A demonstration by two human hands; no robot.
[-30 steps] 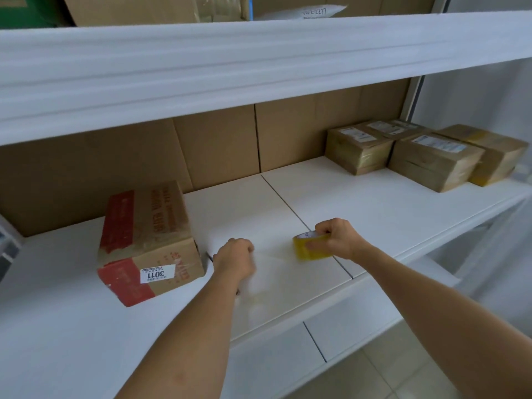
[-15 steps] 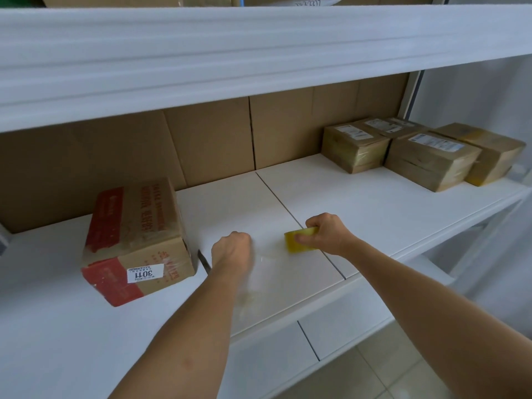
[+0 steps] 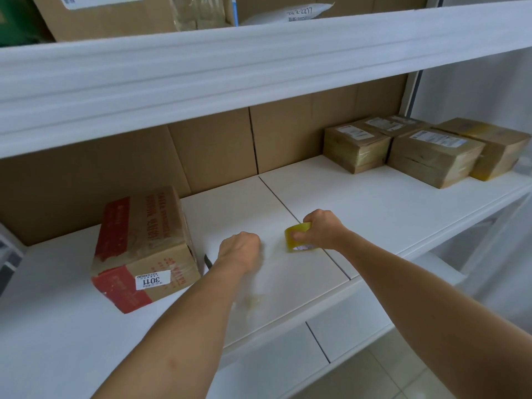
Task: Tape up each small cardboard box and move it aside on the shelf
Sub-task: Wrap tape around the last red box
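On the white shelf board (image 3: 374,214), our left hand (image 3: 240,249) is fisted, a dark blade-like tip poking out beside it; what it grips we cannot tell. Our right hand (image 3: 321,230), just right, is closed round a yellowish clear tape roll (image 3: 298,239). Left of both: red-and-brown cardboard box (image 3: 144,246). Far right at the back: four small taped brown boxes (image 3: 431,152).

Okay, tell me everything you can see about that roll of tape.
The roll of tape is a small ring of yellowish, glossy, see-through packing tape. It stands on edge, tilted, on the white shelf near the front. The right hand grips it from above. A small printed label shows by its lower edge, too blurred to read.
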